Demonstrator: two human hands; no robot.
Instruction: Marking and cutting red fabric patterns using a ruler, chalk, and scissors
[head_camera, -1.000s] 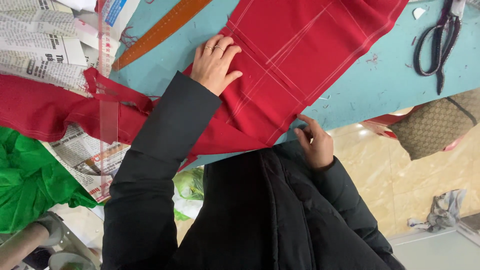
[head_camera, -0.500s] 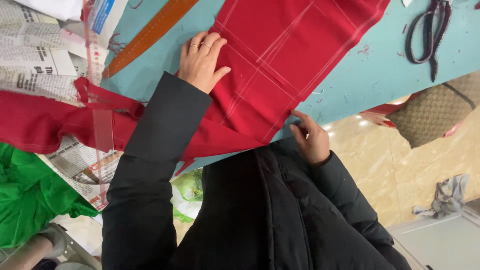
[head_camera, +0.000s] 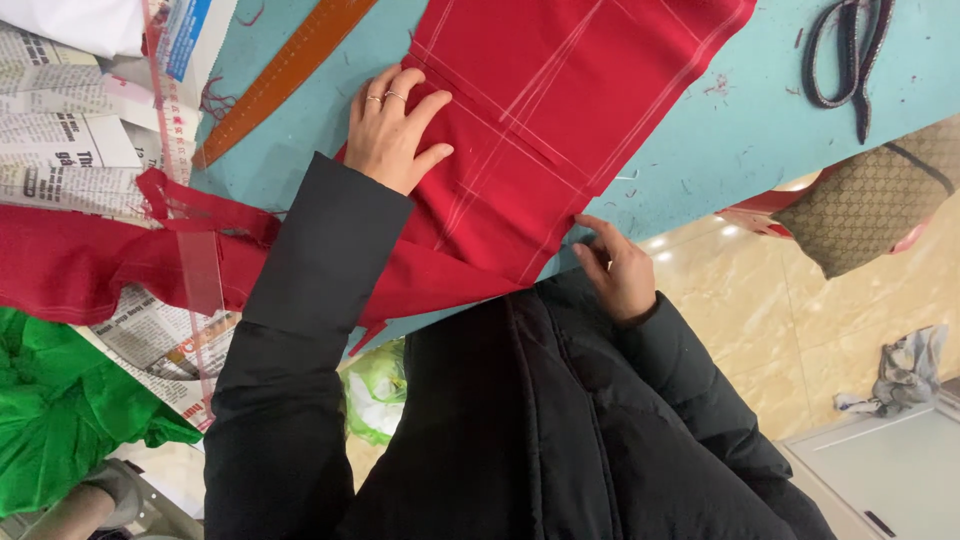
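The red cloth (head_camera: 540, 130) lies spread on the blue bench (head_camera: 700, 150), chalk-lined; the left hand (head_camera: 392, 132) presses flat on its left edge, fingers open, gripping nothing; the right hand (head_camera: 618, 268) pinches the cloth's near corner at the bench edge; scissors (head_camera: 850, 55) lie far right; newspaper (head_camera: 60, 140) at left.

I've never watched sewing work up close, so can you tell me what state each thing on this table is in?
Red fabric: spread flat, chalk-lined, one corner at the table edge.
Left hand: flat, pressing the red fabric.
Right hand: fingertips on the red fabric's corner.
Scissors: lying closed, untouched.
Clear ruler: lying across a red strip and newspapers.
Newspapers: spread out.
Green fabric: bunched up.
Patterned bag: below the table edge.
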